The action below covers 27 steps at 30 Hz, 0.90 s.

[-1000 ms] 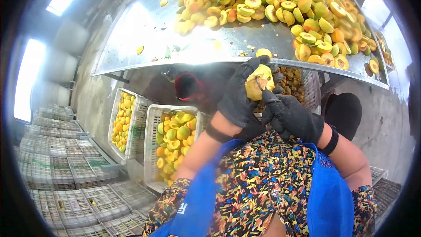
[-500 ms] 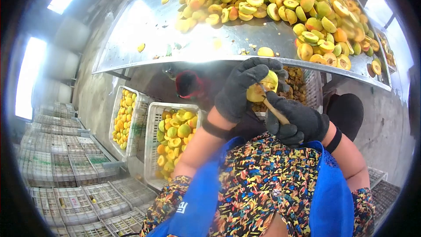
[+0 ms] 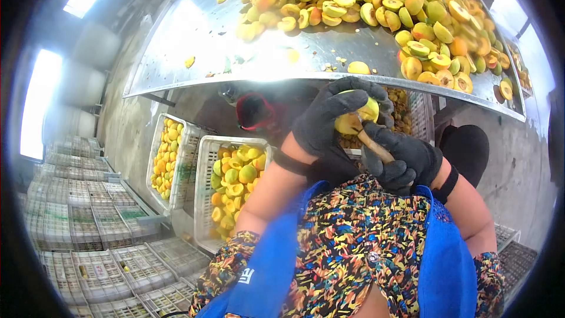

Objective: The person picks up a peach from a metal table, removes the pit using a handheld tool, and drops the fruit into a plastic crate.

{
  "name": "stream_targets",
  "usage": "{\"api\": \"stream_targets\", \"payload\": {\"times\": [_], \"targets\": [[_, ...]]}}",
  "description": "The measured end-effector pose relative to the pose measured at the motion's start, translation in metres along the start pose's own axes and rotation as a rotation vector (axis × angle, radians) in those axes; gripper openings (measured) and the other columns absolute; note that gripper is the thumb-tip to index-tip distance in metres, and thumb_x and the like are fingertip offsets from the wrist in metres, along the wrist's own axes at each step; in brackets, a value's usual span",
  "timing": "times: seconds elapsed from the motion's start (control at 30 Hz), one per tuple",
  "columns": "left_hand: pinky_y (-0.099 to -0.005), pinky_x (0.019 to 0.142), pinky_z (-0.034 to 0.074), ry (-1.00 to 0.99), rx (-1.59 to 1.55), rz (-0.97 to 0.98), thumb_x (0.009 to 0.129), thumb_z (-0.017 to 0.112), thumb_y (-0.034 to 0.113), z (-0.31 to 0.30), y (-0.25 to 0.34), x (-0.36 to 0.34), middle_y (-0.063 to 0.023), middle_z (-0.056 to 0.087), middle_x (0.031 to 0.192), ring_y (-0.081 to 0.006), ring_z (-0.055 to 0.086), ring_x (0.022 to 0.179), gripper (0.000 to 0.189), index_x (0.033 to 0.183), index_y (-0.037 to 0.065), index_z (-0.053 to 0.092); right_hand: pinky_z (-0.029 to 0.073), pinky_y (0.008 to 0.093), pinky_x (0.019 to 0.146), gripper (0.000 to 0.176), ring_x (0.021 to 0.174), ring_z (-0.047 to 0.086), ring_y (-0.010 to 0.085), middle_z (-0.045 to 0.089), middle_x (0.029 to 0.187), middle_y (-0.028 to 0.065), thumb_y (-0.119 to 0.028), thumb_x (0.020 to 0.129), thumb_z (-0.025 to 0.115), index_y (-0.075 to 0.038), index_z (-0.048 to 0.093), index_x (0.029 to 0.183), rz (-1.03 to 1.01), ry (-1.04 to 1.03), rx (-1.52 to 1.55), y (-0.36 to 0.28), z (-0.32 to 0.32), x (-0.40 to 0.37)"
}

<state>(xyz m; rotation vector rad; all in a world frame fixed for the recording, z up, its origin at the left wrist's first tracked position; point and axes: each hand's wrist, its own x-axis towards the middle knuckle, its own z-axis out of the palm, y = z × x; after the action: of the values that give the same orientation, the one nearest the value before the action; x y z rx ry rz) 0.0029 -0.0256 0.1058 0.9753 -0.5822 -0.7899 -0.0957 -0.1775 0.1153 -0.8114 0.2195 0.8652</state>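
Observation:
A yellow-green peach is gripped in my left hand, its cut flesh turned towards me. My right hand, gloved in black like the left, is closed around a wooden-handled pitting tool. The tool's tip meets the flesh of the peach, so its exact shape is hidden. Both hands are close together in front of my chest, just below the table's near edge. Beneath them stands a crate of brownish fruit scraps, partly covered by my hands.
The metal table carries a large heap of peach halves. One peach half lies at its near edge. Two crates of halves, a nearer one and a farther one, stand at left. Stacked crates fill the lower left.
The peach has turned a little in my left hand and both hands have shifted slightly right. The tool remains against the flesh.

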Motion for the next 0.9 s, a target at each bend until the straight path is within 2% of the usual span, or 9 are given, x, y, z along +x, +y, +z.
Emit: {"api": "stream_targets", "payload": {"times": [0.07, 0.17, 0.2, 0.27, 0.53, 0.6, 0.7, 0.83, 0.9], "targets": [[-0.0358, 0.087, 0.048, 0.061, 0.136, -0.023, 0.088, 0.049, 0.041, -0.003, -0.003, 0.005, -0.0179, 0.062, 0.103, -0.0248, 0.061, 0.093, 0.052, 0.113, -0.004, 0.056, 0.021, 0.0210, 0.024, 0.060, 0.026, 0.028, 0.0064, 0.032, 0.038, -0.0049, -0.058, 0.094, 0.035, -0.009, 0.056, 0.068, 0.099, 0.006, 0.193, 0.002, 0.000, -0.002], [-0.0334, 0.090, 0.046, 0.257, 0.016, 0.167, 0.091, 0.046, 0.043, 0.006, -0.011, 0.000, -0.0149, 0.062, 0.106, -0.0224, 0.060, 0.097, 0.054, 0.117, -0.003, 0.054, 0.020, 0.0210, 0.024, 0.059, 0.026, 0.029, 0.0063, 0.033, 0.039, -0.0050, -0.058, 0.094, 0.035, -0.009, 0.056, 0.068, 0.148, -0.022, 0.248, -0.004, -0.009, -0.003], [-0.0319, 0.088, 0.047, 0.260, -0.101, 0.163, 0.093, 0.049, 0.033, 0.015, -0.007, -0.003, -0.0123, 0.063, 0.103, -0.0197, 0.060, 0.094, 0.042, 0.112, -0.004, 0.057, 0.020, 0.0210, 0.025, 0.059, 0.026, 0.029, 0.0063, 0.033, 0.039, -0.0051, -0.058, 0.094, 0.035, -0.009, 0.057, 0.069, 0.149, -0.016, 0.229, -0.004, -0.010, -0.004], [-0.0317, 0.086, 0.047, 0.196, 0.254, 0.237, 0.093, 0.049, 0.032, 0.012, -0.010, -0.004, -0.0122, 0.064, 0.102, -0.0190, 0.060, 0.093, 0.040, 0.110, -0.003, 0.059, 0.020, 0.0211, 0.025, 0.059, 0.026, 0.029, 0.0063, 0.033, 0.039, -0.0051, -0.058, 0.094, 0.035, -0.009, 0.058, 0.070, 0.164, -0.004, 0.204, 0.001, -0.010, -0.003], [-0.0287, 0.073, 0.051, 0.179, 0.751, 0.504, 0.093, 0.052, 0.026, 0.004, -0.019, 0.002, -0.0097, 0.067, 0.086, -0.0169, 0.063, 0.076, 0.031, 0.096, -0.002, 0.065, 0.022, 0.0212, 0.026, 0.060, 0.029, 0.028, 0.0065, 0.032, 0.041, -0.0047, -0.057, 0.095, 0.033, -0.006, 0.058, 0.076, 0.109, -0.035, -0.018, 0.006, -0.012, 0.001], [-0.0291, 0.071, 0.052, 0.217, 0.889, 0.409, 0.093, 0.052, 0.026, -0.001, -0.020, 0.002, -0.0098, 0.067, 0.083, -0.0168, 0.064, 0.074, 0.031, 0.094, -0.002, 0.066, 0.024, 0.0207, 0.026, 0.054, 0.031, 0.033, 0.0062, 0.037, 0.045, -0.0033, -0.052, 0.096, 0.035, -0.005, 0.057, 0.081, 0.034, -0.029, -0.142, 0.011, -0.013, 0.001], [-0.0307, 0.071, 0.053, 0.096, 0.778, 0.336, 0.094, 0.051, 0.027, -0.007, -0.017, -0.006, -0.0118, 0.067, 0.084, -0.0185, 0.064, 0.078, 0.032, 0.094, -0.001, 0.066, 0.025, 0.0204, 0.026, 0.050, 0.032, 0.035, 0.0062, 0.044, 0.051, -0.0010, -0.049, 0.097, 0.035, -0.005, 0.056, 0.084, 0.091, -0.072, -0.058, 0.015, -0.020, 0.006], [-0.0354, 0.072, 0.054, 0.176, -0.005, 0.155, 0.093, 0.050, 0.038, 0.000, -0.031, -0.012, -0.0132, 0.065, 0.091, -0.0241, 0.065, 0.082, 0.040, 0.099, 0.001, 0.062, 0.023, 0.0200, 0.026, 0.058, 0.029, 0.028, 0.0060, 0.033, 0.042, -0.0041, -0.052, 0.097, 0.033, -0.004, 0.058, 0.076, 0.216, -0.216, 0.160, 0.016, -0.028, 0.011], [-0.0380, 0.072, 0.055, 0.281, -0.444, 0.153, 0.092, 0.049, 0.044, 0.009, -0.052, -0.008, -0.0131, 0.064, 0.094, -0.0268, 0.065, 0.084, 0.046, 0.102, 0.001, 0.059, 0.024, 0.0199, 0.026, 0.058, 0.029, 0.029, 0.0061, 0.034, 0.042, -0.0037, -0.053, 0.096, 0.035, -0.004, 0.058, 0.076, 0.157, -0.132, 0.093, 0.016, -0.027, 0.012]]}}
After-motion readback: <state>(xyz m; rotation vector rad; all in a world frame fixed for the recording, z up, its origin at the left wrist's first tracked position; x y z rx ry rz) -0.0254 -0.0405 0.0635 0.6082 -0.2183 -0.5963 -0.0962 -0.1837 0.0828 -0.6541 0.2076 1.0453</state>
